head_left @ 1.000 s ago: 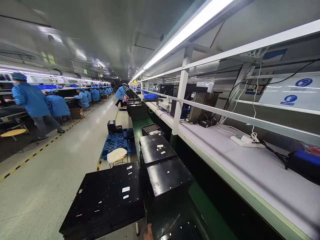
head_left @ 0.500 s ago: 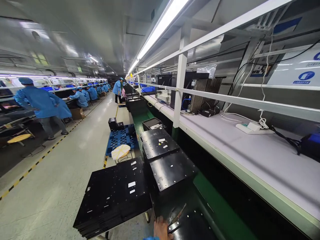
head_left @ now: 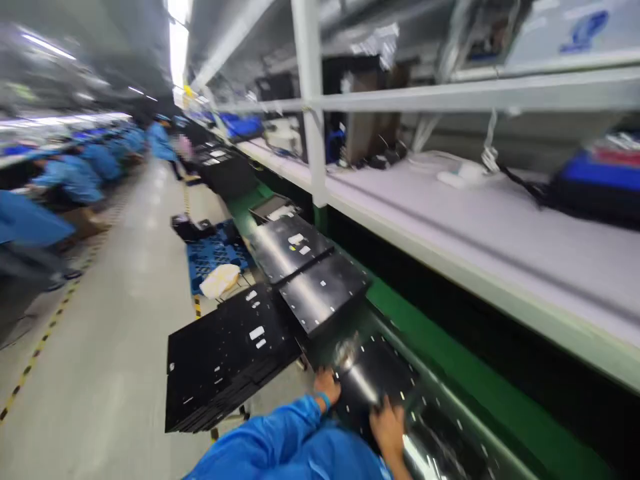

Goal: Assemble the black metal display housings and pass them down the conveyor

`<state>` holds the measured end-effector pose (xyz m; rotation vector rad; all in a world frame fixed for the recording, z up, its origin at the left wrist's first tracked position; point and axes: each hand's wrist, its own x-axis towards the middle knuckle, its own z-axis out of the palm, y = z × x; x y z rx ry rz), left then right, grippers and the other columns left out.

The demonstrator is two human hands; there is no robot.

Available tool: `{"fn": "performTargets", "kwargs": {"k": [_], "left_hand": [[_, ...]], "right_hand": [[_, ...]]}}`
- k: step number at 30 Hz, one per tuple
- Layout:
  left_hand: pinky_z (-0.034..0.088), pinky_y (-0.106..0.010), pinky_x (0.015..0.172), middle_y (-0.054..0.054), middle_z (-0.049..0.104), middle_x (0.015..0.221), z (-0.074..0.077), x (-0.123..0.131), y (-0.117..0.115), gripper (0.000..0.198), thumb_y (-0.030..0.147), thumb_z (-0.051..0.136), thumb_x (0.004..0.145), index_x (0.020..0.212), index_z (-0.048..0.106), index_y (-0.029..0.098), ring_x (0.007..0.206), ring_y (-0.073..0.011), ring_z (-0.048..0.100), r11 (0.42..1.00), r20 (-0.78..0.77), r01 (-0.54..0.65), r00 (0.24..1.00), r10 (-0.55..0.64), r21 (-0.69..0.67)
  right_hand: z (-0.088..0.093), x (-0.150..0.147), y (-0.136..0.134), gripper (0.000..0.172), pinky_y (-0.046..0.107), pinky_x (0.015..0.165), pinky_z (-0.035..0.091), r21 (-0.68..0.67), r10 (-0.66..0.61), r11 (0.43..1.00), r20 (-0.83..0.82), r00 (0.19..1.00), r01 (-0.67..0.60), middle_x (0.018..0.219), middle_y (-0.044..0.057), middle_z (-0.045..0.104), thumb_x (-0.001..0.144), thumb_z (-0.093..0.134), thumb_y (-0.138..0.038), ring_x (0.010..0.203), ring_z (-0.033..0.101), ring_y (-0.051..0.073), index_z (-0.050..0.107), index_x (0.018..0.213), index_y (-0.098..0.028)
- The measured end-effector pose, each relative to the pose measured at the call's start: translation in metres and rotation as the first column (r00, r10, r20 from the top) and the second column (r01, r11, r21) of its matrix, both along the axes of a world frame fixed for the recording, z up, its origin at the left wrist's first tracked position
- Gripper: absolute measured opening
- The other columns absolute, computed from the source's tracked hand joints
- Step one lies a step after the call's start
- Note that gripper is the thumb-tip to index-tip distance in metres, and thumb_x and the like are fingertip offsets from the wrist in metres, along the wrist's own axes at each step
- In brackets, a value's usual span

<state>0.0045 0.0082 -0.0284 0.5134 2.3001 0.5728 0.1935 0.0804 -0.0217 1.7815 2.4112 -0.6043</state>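
Left of the white worktop [head_left: 450,207], black panel [head_left: 384,367] lying flat near a green strip [head_left: 480,367]; left hand [head_left: 327,388] at its left edge, right hand [head_left: 389,425] over its near side. Blurred: cannot tell whether either grips. Stacked black plates [head_left: 225,363] further left; two black boxes [head_left: 325,293] just beyond.

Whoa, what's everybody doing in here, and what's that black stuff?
A person in blue sleeves has the left hand at the near left edge of a black panel and the right hand at its near right part. It's blurry, so I can't tell how firmly they grip. A black stack stands to the left, and a long white bench runs along the right. Farther off, another person in blue stands in the aisle.
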Motion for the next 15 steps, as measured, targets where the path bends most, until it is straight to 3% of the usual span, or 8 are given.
{"fn": "performTargets", "kwargs": {"k": [2,7,10,12,15], "left_hand": [[0.045,-0.038,0.12,-0.017,0.073,0.135,-0.009,-0.002,-0.007,0.035,0.013,0.065,0.084,0.117,0.076,0.017,0.136,-0.0294,0.064,0.998,0.021,0.046,0.999,-0.045,-0.031],[0.05,-0.038,0.111,-0.02,0.078,0.129,-0.024,-0.01,-0.012,0.027,0.018,0.061,0.092,0.113,0.078,0.015,0.128,-0.0323,0.07,0.986,0.085,0.146,0.987,-0.14,-0.076],[0.05,-0.035,0.11,-0.017,0.078,0.13,-0.02,-0.005,-0.011,0.029,0.019,0.064,0.091,0.116,0.078,0.018,0.129,-0.0309,0.07,0.987,0.076,0.159,0.985,-0.156,-0.033],[0.047,-0.036,0.114,-0.016,0.075,0.138,-0.014,0.003,-0.01,0.04,0.019,0.067,0.088,0.127,0.075,0.019,0.135,-0.0309,0.067,0.985,0.055,0.17,0.984,-0.17,0.011],[0.043,-0.046,0.118,-0.017,0.071,0.144,-0.005,0.014,-0.006,0.064,0.019,0.071,0.081,0.145,0.065,0.021,0.141,-0.037,0.061,0.983,0.036,0.18,0.983,-0.181,0.037]], "right_hand": [[0.001,-0.005,-0.019,0.055,0.04,0.114,0.051,-0.039,0.05,0.998,0.041,0.998,-0.048,0.141,0.021,0.066,0.093,0.056,-0.021,0.134,0.063,0.033,0.066,0.147,-0.014],[-0.002,-0.008,-0.042,0.057,0.036,0.113,0.048,-0.127,0.003,0.992,-0.033,0.999,-0.007,0.142,0.017,0.063,0.093,0.059,-0.017,0.134,0.057,0.032,0.066,0.149,-0.019],[-0.007,0.001,-0.047,0.057,0.039,0.118,0.043,-0.088,-0.164,0.983,-0.038,0.986,0.16,0.15,0.018,0.057,0.092,0.064,-0.022,0.138,0.053,0.034,0.065,0.148,-0.016],[-0.01,0.006,-0.047,0.06,0.04,0.121,0.04,-0.053,-0.28,0.959,-0.032,0.96,0.278,0.152,0.021,0.055,0.092,0.063,-0.024,0.14,0.051,0.035,0.061,0.151,-0.011],[-0.015,0.006,-0.045,0.065,0.039,0.123,0.038,-0.064,-0.352,0.935,-0.056,0.934,0.349,0.153,0.024,0.055,0.092,0.064,-0.027,0.142,0.051,0.036,0.057,0.153,-0.005]]}}
